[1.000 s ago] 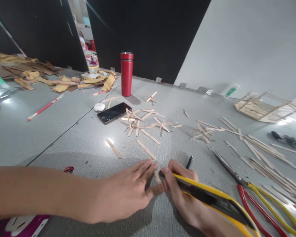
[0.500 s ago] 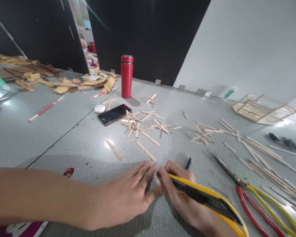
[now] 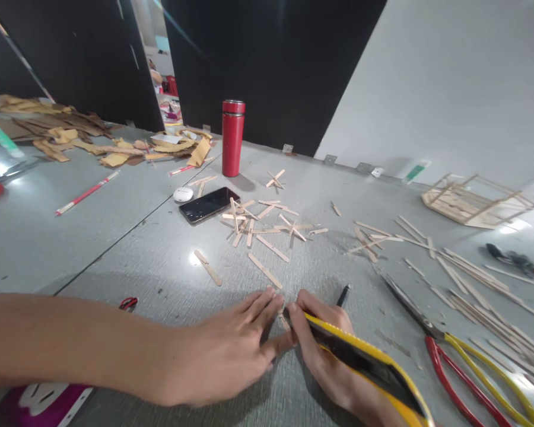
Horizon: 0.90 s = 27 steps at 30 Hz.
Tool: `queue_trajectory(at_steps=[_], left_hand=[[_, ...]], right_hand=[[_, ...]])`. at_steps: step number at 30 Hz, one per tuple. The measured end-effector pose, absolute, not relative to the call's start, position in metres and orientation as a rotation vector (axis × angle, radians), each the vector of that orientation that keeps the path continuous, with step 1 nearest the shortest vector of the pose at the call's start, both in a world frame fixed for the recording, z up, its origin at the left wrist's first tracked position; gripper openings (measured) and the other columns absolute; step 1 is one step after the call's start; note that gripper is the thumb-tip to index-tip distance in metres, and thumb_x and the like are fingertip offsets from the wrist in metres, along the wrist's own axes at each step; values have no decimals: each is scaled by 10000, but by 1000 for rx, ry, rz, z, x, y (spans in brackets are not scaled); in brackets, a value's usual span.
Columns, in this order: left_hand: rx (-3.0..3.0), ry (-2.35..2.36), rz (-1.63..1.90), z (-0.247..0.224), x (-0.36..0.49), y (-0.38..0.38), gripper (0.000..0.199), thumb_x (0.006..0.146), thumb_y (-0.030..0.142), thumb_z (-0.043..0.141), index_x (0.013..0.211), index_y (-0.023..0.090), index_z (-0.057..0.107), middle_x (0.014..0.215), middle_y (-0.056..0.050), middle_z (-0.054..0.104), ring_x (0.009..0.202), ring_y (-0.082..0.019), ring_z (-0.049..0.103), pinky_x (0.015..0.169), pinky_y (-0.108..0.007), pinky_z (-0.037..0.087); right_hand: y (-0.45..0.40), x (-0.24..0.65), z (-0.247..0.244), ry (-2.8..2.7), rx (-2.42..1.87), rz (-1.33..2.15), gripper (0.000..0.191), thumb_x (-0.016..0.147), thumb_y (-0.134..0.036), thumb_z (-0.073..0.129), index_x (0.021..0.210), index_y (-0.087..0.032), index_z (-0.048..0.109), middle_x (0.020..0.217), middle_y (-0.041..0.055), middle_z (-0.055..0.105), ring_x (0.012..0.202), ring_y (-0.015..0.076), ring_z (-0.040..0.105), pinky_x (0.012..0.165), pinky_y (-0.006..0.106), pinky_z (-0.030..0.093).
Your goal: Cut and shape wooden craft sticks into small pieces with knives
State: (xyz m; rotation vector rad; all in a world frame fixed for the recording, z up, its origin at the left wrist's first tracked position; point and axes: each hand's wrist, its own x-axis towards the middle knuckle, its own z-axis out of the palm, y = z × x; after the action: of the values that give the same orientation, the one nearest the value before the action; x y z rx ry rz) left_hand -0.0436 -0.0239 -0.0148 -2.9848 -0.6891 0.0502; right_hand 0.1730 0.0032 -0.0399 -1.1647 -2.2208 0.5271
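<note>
A small wooden stick (image 3: 283,321) lies on the grey table between my two hands, partly covered by fingers. My left hand (image 3: 231,344) rests palm down with fingers stretched forward, its fingertips and thumb at the ends of that stick. A yellow and black utility knife (image 3: 365,359) is gripped in my right hand (image 3: 323,344), its front end at the stick and its handle slanting toward the lower right. Beyond my fingertips lies another flat stick (image 3: 265,271).
Scattered sticks (image 3: 289,225), a black phone (image 3: 209,205), a white case (image 3: 183,194) and a red bottle (image 3: 233,139) stand ahead. Large scissors (image 3: 436,332), long strips (image 3: 498,320), a pen (image 3: 343,295) and a wooden frame (image 3: 476,201) are on the right.
The knife and my right hand have shifted slightly, and more of the small stick shows between my hands. The whole view has moved a little.
</note>
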Motion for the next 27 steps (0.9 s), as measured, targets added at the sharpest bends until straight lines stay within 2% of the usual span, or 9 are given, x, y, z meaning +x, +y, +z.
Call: queue_trajectory(at_steps=[3,6,17,23,27], left_hand=[[-2986,-687,63,-15,-41,-24,767,884,231,689,1519,-90,402,1599,-387,360,1511,-524,316,1227,-595,364],[-2949,-716,50,-16,-39,-24,795,882,239,701,1524,-104,382,1566,-431,363,1492,-513,364,1201,-582,405],[-2912,-749,21,-18,-39,-26,680,943,212,626,1537,-47,421,1556,-383,427,1490,-458,417,1206,-557,392],[-2950,-753,6,-21,-40,-26,773,913,245,679,1560,-52,379,1579,-403,365,1511,-482,359,1214,-575,370],[-2942,-736,23,-20,-40,-27,802,888,234,698,1555,-76,379,1562,-410,389,1492,-482,396,1218,-562,376]], right_hand=[[4,173,-44,-2235,-1159,570,334,1089,-283,410,761,-280,346,598,-77,413,474,132,470,498,282,389],[4,175,-45,-2253,-1153,594,339,1094,-297,419,765,-277,340,591,-90,387,458,119,445,495,273,375],[4,174,-35,-2281,-1143,550,341,1067,-270,418,729,-269,366,621,-74,423,501,135,487,588,311,393],[5,175,-36,-2199,-1204,574,381,1085,-312,419,709,-273,372,591,-81,401,472,126,438,508,293,350],[6,174,-35,-2182,-1217,616,386,1087,-326,426,709,-273,375,596,-77,429,493,127,461,518,284,380]])
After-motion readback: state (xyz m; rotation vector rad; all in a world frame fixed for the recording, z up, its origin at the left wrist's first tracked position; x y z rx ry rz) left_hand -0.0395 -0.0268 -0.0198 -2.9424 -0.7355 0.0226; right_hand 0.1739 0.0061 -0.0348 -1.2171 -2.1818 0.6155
